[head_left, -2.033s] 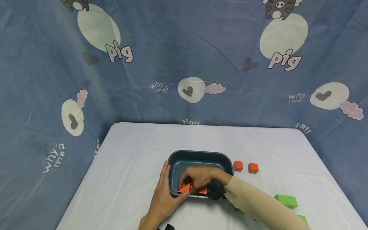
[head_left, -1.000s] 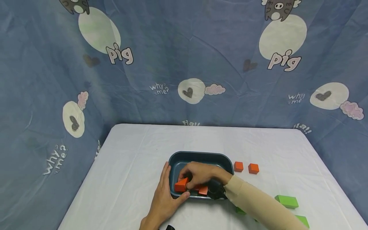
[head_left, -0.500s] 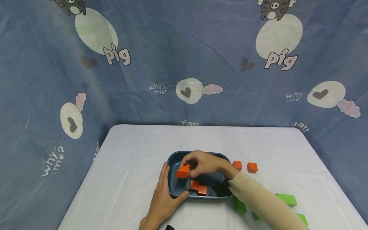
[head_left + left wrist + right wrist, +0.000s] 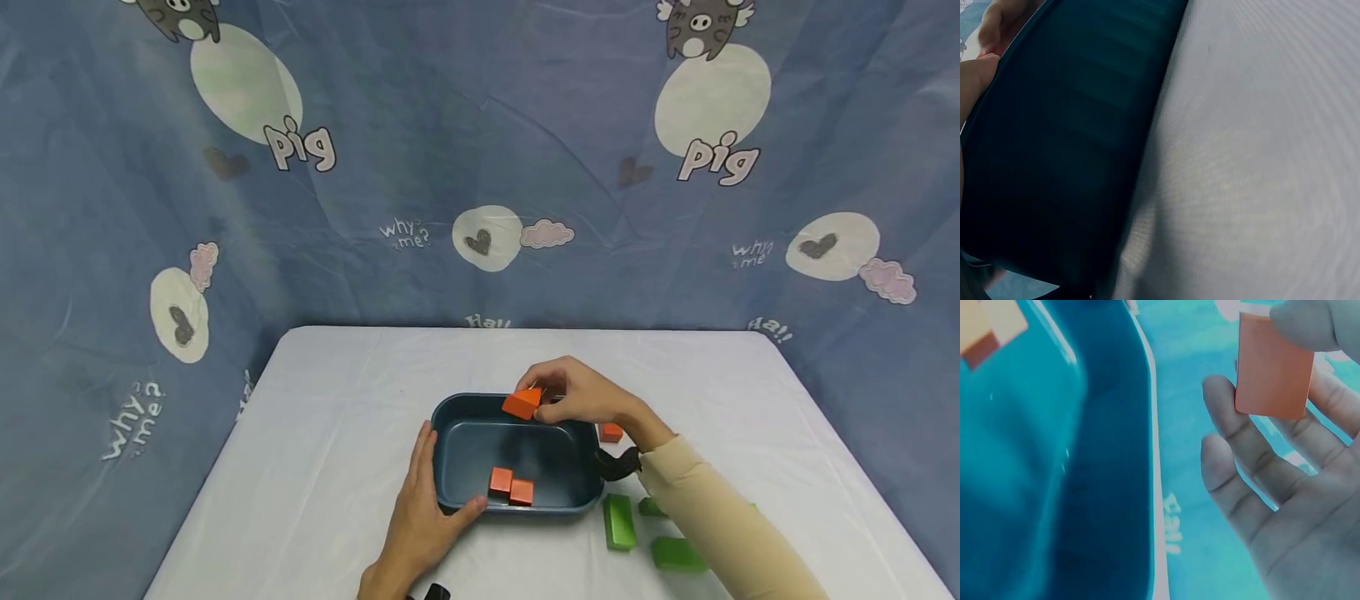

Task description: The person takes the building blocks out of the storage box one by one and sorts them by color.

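A dark blue rectangular tray [image 4: 517,504] rests on the white table. My left hand [image 4: 418,525] is at its front left corner, its straight fingers along the left wall and its thumb tip at the front rim. My right hand [image 4: 585,396] pinches an orange triangular block [image 4: 522,403] over the far right part of the tray. In the right wrist view, this block [image 4: 1275,369] shows a rectangular face, with the thumb on it and the lower fingers spread. Inside the tray, near the front wall, an orange cube [image 4: 501,480] sits beside another orange cube [image 4: 521,492].
Just right of the tray, an orange cube [image 4: 611,432] is partly covered by the right wrist. A green block [image 4: 619,522] and another green block [image 4: 678,554] lie at the front right, several partly under the sleeve [image 4: 720,517]. Behind the table hangs a blue printed cloth [image 4: 420,108].
My right hand has lifted the orange triangular block from the tray's front left area and carried it up and to the right. Both cubes in the tray are now uncovered. My left hand stays at the corner.
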Available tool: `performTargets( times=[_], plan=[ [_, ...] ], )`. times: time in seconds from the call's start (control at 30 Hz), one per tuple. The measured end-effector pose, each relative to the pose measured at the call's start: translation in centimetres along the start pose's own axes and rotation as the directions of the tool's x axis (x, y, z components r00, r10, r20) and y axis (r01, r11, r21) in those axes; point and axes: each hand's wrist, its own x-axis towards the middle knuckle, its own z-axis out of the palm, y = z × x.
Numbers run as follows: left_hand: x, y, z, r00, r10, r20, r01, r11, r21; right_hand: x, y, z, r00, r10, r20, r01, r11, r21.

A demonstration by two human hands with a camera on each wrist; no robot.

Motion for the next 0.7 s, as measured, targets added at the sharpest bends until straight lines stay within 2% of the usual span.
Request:
performTargets(
  times=[0.27, 0.4, 0.57, 0.7],
  plan=[
    [0.0, 0.1, 0.1, 1.0, -0.012, -0.005, 0.012, 1.0, -0.017, -2.9, 0.1, -2.5, 0.995, 0.01, -0.099, -0.014, 0.999, -0.039],
    [-0.1, 0.1, 0.0, 1.0, -0.028, 0.003, 0.028, 1.0, -0.011, -4.2, 0.4, -3.1, 0.989, 0.044, -0.141, -0.055, 0.996, -0.072],
    [-0.1, 0.1, 0.0, 0.999, -0.031, 0.008, 0.031, 0.999, -0.008, -6.2, 1.1, -4.1, 0.972, 0.095, -0.214, -0.126, 0.983, -0.135],
    [-0.1, 0.2, 0.0, 0.999, -0.031, 0.008, 0.031, 0.999, -0.012, -7.9, 1.7, -5.2, 0.953, 0.125, -0.275, -0.169, 0.975, -0.141]
  ],
)
